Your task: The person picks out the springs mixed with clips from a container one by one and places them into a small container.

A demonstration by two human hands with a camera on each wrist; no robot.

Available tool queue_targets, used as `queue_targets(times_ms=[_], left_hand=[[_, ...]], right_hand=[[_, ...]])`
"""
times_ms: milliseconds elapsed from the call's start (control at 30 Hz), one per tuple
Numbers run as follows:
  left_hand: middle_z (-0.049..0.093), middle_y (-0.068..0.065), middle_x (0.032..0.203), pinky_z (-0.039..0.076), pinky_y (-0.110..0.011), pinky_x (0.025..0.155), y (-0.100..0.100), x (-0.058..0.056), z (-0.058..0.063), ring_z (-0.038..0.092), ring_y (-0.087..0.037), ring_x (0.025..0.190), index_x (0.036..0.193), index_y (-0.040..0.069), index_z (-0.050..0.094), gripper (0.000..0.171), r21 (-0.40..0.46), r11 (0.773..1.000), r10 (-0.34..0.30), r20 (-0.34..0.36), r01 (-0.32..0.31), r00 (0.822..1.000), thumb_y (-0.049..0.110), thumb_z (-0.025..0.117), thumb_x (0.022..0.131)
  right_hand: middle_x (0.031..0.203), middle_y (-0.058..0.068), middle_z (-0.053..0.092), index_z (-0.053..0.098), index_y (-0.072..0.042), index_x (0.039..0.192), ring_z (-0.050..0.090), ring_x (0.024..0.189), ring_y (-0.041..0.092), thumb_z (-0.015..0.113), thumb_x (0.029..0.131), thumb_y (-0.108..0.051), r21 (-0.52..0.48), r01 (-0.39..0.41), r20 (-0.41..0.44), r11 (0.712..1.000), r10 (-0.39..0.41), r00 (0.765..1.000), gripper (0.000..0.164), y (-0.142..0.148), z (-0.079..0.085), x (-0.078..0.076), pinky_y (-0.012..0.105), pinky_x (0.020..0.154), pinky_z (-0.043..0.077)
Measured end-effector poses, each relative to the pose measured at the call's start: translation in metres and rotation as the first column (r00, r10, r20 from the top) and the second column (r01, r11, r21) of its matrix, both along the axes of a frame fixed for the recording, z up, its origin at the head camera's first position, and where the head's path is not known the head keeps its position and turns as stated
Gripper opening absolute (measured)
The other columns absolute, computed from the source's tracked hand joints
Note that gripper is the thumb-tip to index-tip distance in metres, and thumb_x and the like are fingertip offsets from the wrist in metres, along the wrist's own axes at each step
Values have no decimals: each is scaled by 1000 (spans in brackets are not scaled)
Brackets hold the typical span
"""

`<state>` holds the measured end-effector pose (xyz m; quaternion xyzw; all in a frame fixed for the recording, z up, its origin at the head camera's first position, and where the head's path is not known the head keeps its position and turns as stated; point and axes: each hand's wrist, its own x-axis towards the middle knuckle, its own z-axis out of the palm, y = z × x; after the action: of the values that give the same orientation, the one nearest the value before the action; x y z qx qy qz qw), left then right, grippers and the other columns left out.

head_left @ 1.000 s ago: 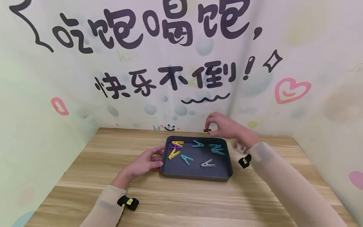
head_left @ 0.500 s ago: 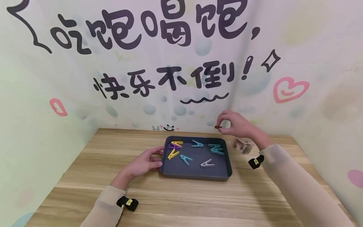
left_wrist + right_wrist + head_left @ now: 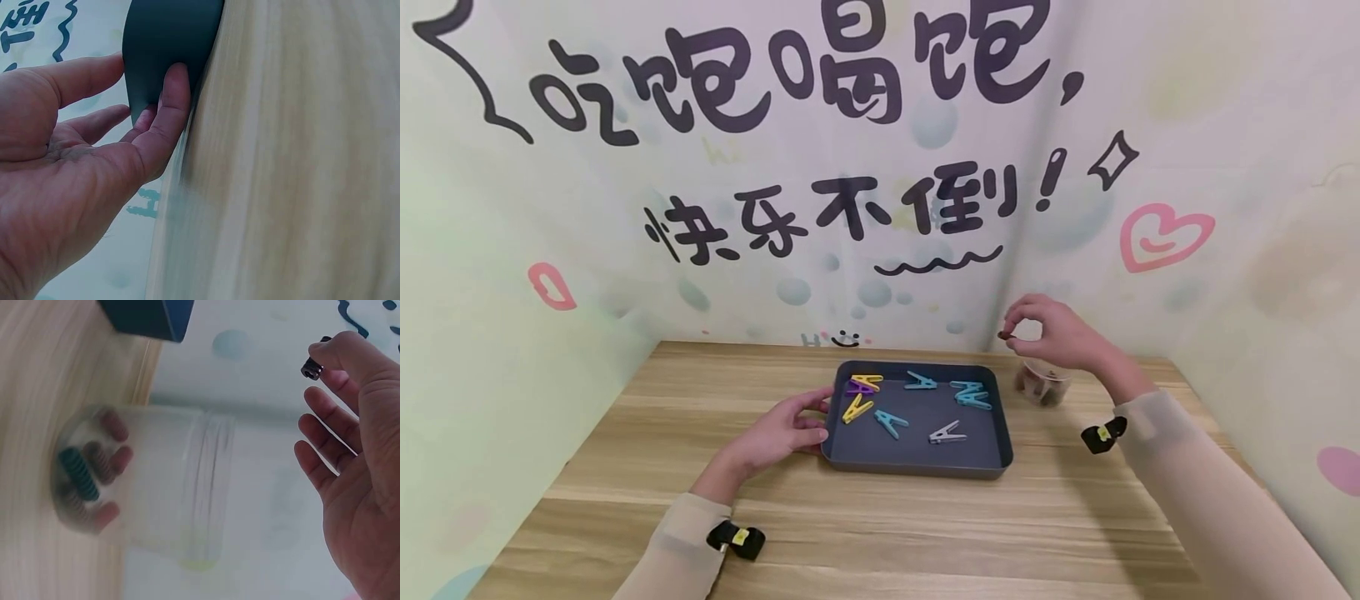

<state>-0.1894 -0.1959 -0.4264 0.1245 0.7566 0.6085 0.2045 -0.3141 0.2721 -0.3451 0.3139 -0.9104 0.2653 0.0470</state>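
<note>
My right hand (image 3: 1060,337) pinches a small dark brown ribbed cylinder (image 3: 312,362) between thumb and forefinger; its other fingers are loosely spread. It hovers above a clear plastic jar (image 3: 1043,383) at the tray's right. Inside the jar lie several small ribbed pieces, a teal one (image 3: 79,474) and reddish-brown ones. The left hand (image 3: 782,429) rests with relaxed fingers against the left wall of a dark grey tray (image 3: 917,467). On the tray are yellow pegs (image 3: 857,408), a purple peg (image 3: 859,387), several teal pegs (image 3: 891,423) and a grey peg (image 3: 947,432).
Tray and jar stand on a wood-grain table (image 3: 880,533). A white printed curtain (image 3: 775,292) with large black lettering rises directly behind the table, and similar cloth flanks both sides. Black wrist cameras (image 3: 736,540) are strapped over the sleeves.
My right hand has moved right, from over the tray's back edge to above the jar, still pinching the brown cylinder. The jar has come into fuller view. The left hand and tray stay put.
</note>
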Motion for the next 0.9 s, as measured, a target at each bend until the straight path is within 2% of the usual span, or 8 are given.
queue_targets(times_ms=[100,467,733,900], left_hand=[[43,-28,152,61,-45,96,0,0,0,59,-40,130,166,0,28,68,-1,1000,0,-4,0,1000,-1,59,106],[42,-28,153,60,-45,96,-1,1,0,59,-41,131,166,0,27,69,5,1000,-2,2,2,1000,-2,59,106],[42,-30,153,60,-44,96,-2,0,-3,59,-41,131,166,-2,25,68,22,1000,-13,7,12,1000,-2,57,106],[42,-30,153,60,-44,96,-2,-1,-4,59,-41,131,166,-2,25,68,23,1000,-17,6,17,1000,-2,57,107]], right_hand=[[115,5,69,77,-15,98,59,114,33,78,91,-7,-9,17,-8,1000,-17,1000,11,10,-4,0,61,100,51],[125,15,65,76,-10,99,55,120,37,78,93,-8,-25,117,49,993,-116,992,7,43,-22,6,66,103,49],[129,21,63,74,-7,101,55,123,42,76,94,-9,-33,144,50,989,-142,989,7,57,-34,4,67,103,48],[132,23,62,70,-1,116,54,125,43,76,96,-12,-42,147,41,988,-145,989,24,63,-40,5,68,104,46]])
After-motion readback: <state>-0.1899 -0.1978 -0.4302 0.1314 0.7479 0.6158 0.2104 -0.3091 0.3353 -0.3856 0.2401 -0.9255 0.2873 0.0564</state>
